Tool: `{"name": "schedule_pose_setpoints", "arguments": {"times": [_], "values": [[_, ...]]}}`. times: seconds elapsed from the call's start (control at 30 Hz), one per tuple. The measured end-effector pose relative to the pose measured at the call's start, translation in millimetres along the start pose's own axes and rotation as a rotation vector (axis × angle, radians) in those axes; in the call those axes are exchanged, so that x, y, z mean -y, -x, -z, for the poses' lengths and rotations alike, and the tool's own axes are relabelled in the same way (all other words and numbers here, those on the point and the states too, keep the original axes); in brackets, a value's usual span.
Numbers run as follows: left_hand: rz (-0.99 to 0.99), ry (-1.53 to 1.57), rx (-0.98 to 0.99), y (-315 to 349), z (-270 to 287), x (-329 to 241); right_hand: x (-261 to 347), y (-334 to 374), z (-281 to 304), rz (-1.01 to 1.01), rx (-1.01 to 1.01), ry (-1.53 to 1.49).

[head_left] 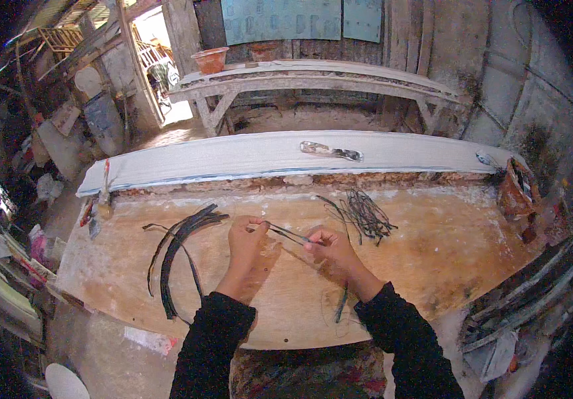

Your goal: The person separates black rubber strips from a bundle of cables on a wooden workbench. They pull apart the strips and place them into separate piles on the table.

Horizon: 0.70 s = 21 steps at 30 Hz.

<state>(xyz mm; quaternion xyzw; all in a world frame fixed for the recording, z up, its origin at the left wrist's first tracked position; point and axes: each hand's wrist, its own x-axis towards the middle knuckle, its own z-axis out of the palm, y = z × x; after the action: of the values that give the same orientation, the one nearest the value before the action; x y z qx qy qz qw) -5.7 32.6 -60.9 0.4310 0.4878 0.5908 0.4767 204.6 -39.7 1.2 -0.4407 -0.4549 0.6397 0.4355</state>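
Observation:
A thin dark strip (288,233) is stretched between my two hands above the wooden board. My left hand (247,238) pinches its left end, fingers closed. Closed in a pinch too, my right hand (332,247) grips the other end, a little nearer to me. On the left of the board lies a curved bundle of long black strips (175,256), with a few loose ones beside it. Beyond my right hand is a tangled pile of thin dark strips (365,216). A few short pieces (342,304) lie by my right forearm.
A white raised ledge (233,154) runs along the board's far side, with a stained tool handle (330,151) on it. A brush (105,193) is at the left end, a terracotta pot (518,189) at the right. Behind stands a long bench (313,81) with another pot (211,61).

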Motion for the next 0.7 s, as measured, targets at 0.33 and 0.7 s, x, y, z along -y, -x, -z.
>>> {"name": "schedule_pose_setpoints", "arguments": {"times": [0.33, 0.7], "values": [[0.049, 0.062, 0.215, 19.3, -10.5, -17.8, -7.8, 0.9, -2.4, 0.221, 0.119, -0.147], [-0.107, -0.069, 0.867, 54.4, -29.2, -53.7, -14.9, -20.6, 22.8, 0.558, -0.512, 0.668]]}}
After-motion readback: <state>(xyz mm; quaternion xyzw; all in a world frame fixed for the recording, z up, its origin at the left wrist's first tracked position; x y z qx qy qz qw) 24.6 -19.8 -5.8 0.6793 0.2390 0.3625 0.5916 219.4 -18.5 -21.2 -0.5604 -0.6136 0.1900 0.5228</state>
